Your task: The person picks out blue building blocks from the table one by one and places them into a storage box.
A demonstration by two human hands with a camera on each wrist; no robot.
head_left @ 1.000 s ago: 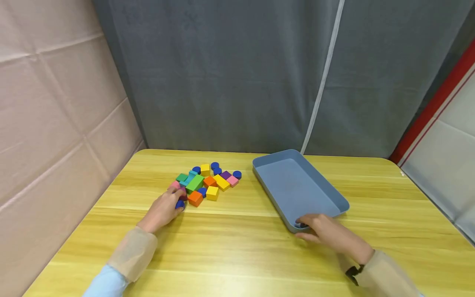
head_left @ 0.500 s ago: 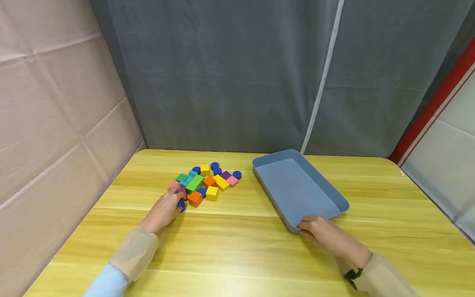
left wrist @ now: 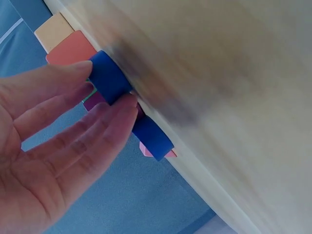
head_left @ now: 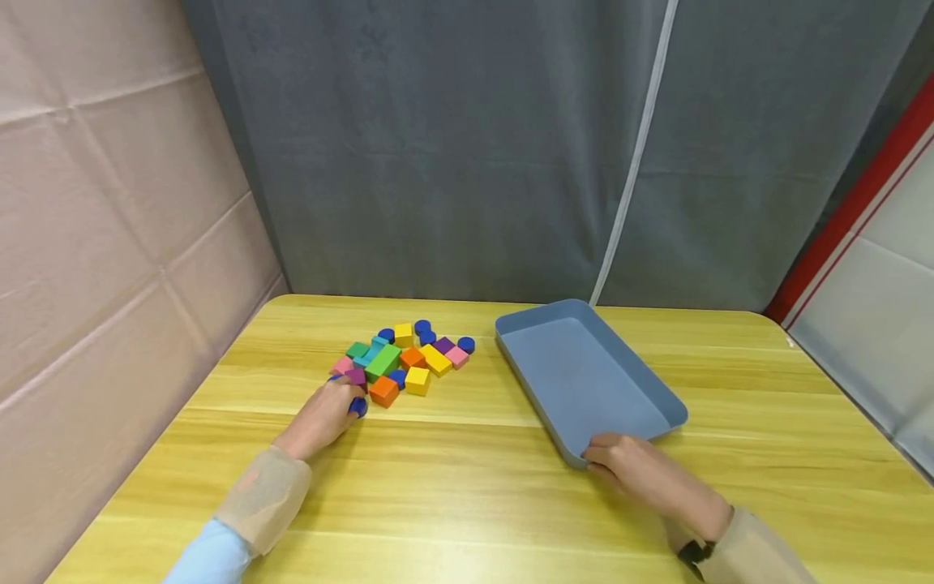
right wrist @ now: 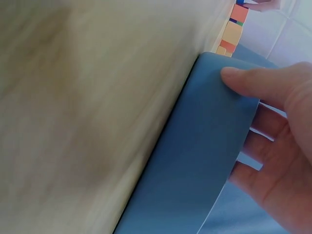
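Note:
In the head view my left hand [head_left: 321, 418] is at the near left edge of a pile of coloured blocks. It pinches a blue round block [head_left: 357, 407] between thumb and fingers; the left wrist view shows the thumb on one side of this blue block [left wrist: 108, 78] and fingertips on the other. A second blue round block [left wrist: 153, 137] lies just past the fingertips. My right hand [head_left: 642, 470] grips the near corner of a grey-blue tray [head_left: 584, 365]. The right wrist view has the thumb against the outer wall of the tray [right wrist: 190, 141], fingers over the rim.
The pile holds a green block [head_left: 383, 362], an orange block [head_left: 384, 391], a yellow cube [head_left: 417, 380], a purple block [head_left: 355, 376] and several others. A grey curtain [head_left: 452, 162] hangs behind the wooden table [head_left: 452, 503].
My right hand has taken hold of the tray rim, and the tray has slid slightly toward me. The left hand shifted slightly; a blue block now shows beyond its fingers.

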